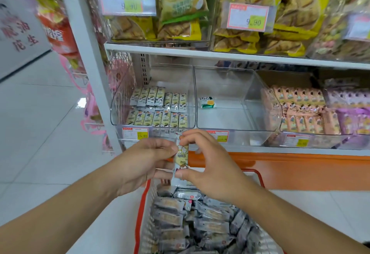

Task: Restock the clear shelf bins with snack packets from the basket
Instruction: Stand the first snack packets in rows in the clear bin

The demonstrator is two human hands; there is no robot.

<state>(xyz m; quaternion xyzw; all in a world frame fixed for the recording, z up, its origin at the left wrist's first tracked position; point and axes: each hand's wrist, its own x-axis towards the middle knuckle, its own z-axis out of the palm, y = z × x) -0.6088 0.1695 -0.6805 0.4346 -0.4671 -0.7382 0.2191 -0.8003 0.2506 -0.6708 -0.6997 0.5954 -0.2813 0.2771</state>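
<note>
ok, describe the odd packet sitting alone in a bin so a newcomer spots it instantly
Lower shelf, second clear bin from the left. A single small white-and-green packet lies near its back left. Neighbouring bins hold rows of packets; this bin holds only that one.

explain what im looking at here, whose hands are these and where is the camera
There is no machine here. The one picture comes from a camera worn on a person's head, looking down at their own two bare hands. The left hand and the right hand together hold one upright snack packet. Below them is a red-rimmed basket full of packets. Ahead, on the shelf, the left clear bin holds rows of similar packets, and the middle bin holds a single small pack.
</note>
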